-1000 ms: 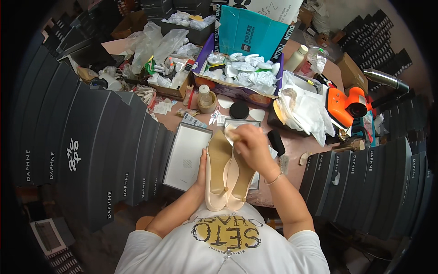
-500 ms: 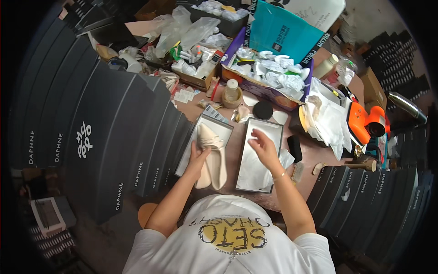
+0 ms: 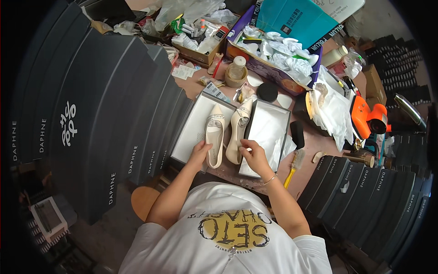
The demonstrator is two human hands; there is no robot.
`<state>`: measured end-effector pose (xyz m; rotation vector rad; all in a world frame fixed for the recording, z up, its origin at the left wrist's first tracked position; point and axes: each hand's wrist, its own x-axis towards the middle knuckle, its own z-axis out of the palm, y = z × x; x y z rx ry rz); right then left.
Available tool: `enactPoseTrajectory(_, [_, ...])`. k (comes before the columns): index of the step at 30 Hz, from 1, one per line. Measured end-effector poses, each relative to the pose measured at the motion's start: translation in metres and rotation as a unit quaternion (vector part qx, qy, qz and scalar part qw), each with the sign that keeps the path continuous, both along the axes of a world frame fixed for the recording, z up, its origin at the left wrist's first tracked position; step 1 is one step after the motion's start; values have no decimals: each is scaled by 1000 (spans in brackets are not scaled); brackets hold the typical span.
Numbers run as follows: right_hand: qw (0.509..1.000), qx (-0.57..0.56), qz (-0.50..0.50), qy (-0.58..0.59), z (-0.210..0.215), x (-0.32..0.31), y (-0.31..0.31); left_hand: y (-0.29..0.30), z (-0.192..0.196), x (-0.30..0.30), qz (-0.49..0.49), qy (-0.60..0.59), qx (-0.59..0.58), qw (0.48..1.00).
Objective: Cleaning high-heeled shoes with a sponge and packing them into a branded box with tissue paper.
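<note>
Cream-coloured pointed pumps with strips of glittering trim across the toes lay side by side on the crowded brown tabletop (image 3: 315, 144). The left shoe (image 3: 214, 137) rested in the open white cardboard shoebox (image 3: 194, 132), heel toward the person; the right shoe (image 3: 237, 132) leaned on the edge between that box and the white box lid (image 3: 267, 132) beside it. The left hand (image 3: 200, 150) closed its fingers on the heel end of the left shoe, and the right hand (image 3: 253, 155) pinched the back of the right shoe. Stacks of dark grey shoeboxes (image 3: 114, 105) walled in the left side, more of them the lower right. Beyond the shoes stood a roll of brown tape (image 3: 237, 77), a round black lid (image 3: 267, 91) and a purple carton stuffed with crumpled white paper (image 3: 278, 55). An orange heat gun (image 3: 367, 116) and a yellow-handled brush (image 3: 294, 166) lay to the right
</note>
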<state>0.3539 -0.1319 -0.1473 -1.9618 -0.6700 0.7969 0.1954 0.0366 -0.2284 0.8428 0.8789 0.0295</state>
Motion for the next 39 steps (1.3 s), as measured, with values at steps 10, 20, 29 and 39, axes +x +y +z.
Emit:
enactPoseTrajectory(10, [974, 140, -25, 175, 45, -50, -33, -28, 109, 4, -2, -150, 209, 966])
enactPoseTrajectory(20, [947, 147, -244, 146, 82, -28, -144, -70, 129, 87, -376, -114, 398, 829])
enactPoseTrajectory(29, [807, 376, -329, 313, 80, -26, -262, -95, 76, 168, -411, -130, 589, 684])
enactPoseTrajectory(39, [827, 396, -81, 392, 80, 8, -204, -55, 157, 127, -63, -95, 168, 979])
